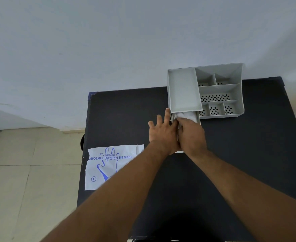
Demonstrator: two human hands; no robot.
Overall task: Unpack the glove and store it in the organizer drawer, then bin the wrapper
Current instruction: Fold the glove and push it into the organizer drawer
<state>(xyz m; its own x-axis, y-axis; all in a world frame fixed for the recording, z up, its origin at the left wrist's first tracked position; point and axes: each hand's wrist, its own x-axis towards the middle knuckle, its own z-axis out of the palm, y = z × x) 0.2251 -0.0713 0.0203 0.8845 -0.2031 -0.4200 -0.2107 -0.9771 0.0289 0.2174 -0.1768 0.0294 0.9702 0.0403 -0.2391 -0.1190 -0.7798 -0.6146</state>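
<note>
At seven o'clock the empty wrapper (108, 165) lies flat on the black table (248, 163), parked until binning. Centre, the left hand (161, 135) spreads open against the drawer (198, 119), likely steadying it. The right hand (191, 135) presses the crumpled glove (185, 116) inside; its fingers are hidden, so its grip is unclear. At one o'clock stands the organizer (238, 95).

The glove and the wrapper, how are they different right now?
The glove is crumpled in the open drawer; the wrapper lies flat at the table's left edge. The right hand presses the glove; no hand touches the wrapper. The wrapper has blue print; the glove looks plain. Both are whitish.
</note>
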